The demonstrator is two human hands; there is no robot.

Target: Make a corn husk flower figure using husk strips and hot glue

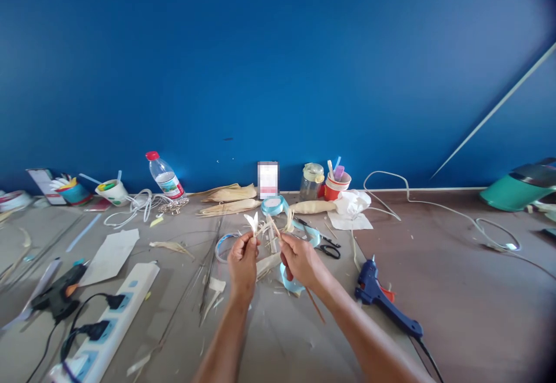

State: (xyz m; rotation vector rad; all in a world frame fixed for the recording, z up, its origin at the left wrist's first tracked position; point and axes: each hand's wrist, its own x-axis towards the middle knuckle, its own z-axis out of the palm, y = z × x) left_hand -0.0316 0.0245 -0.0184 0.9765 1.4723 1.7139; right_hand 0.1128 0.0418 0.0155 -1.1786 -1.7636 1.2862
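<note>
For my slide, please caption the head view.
Left hand pinches a white petal-like piece; right hand holds a thin brown stick.

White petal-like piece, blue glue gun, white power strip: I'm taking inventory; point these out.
White petal-like piece [253,227], head view: lower part.
Blue glue gun [389,307], head view: handle.
White power strip [123,317], head view: casing.

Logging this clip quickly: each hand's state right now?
Left hand: closed, pinching a white petal-shaped piece.
Right hand: closed, holding a thin brown stick.
</note>
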